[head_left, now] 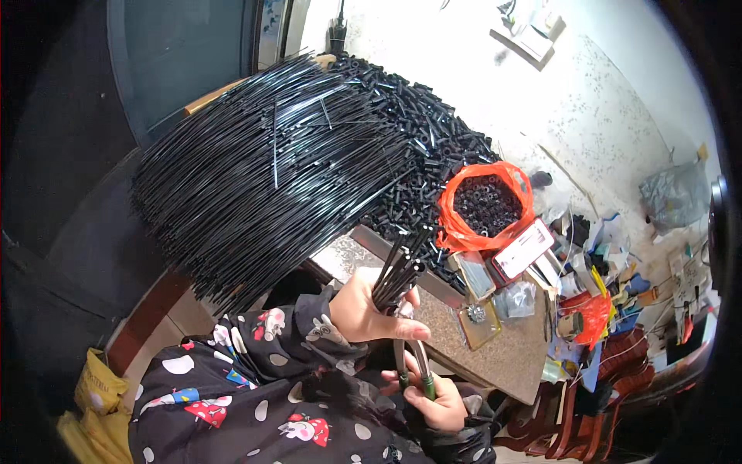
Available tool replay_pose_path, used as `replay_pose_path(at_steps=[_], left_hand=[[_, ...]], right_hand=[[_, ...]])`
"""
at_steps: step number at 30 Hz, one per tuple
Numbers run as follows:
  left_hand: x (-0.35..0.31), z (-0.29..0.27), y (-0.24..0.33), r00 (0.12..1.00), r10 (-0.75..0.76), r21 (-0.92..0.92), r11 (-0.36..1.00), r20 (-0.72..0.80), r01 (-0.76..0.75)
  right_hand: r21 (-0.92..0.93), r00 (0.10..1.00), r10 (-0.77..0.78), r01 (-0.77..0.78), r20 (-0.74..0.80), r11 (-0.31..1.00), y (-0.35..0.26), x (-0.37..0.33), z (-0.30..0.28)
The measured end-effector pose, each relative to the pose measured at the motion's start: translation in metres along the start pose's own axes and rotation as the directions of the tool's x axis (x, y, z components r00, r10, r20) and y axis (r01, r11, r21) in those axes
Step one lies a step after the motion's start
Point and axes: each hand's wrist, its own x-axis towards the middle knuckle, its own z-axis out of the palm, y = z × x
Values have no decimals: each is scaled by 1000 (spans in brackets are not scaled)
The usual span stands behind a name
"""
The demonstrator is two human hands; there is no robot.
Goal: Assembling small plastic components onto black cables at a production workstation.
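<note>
My left hand (363, 313) is closed around a bunch of thin black rods (398, 267). Their dark ends stick up above the fingers over the near edge of the table. Just below, my right hand (442, 406) grips a pair of pliers (421, 371) by its green-ended handles. The pliers' jaws reach up to the left hand's fingers and are mostly hidden there. A large heap of long, thin black rods (255, 178) lies ahead to the left. Beside it spreads a pile of short black tubes (425, 139).
Right of the tube pile stands an orange-red plastic bag (448, 220) holding small black rings. A phone (523, 249) with a bright screen leans near it. A small yellowish tray (481, 332) sits on the speckled tabletop (502, 363). Clutter fills the right side, above reddish-brown wooden furniture (583, 410).
</note>
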Motion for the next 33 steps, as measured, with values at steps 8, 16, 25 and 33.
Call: replay_pose_path(at_steps=[8,16,25,33], left_hand=[[-5,-3,2,1000,-9,45,999,12,8],[12,1,2,961,-28,-67,998,-274,10],[1,32,-16,995,81,87,993,-61,-76],[-28,97,-68,922,277,112,942,270,-315]], right_hand=[[-249,996,-92,87,-10,964,11,0,0],[254,992,-92,111,-87,961,12,21,-1],[175,404,-470,872,-785,457,-15,39,-35],[-146,55,-595,947,-802,285,-71,45,-59]])
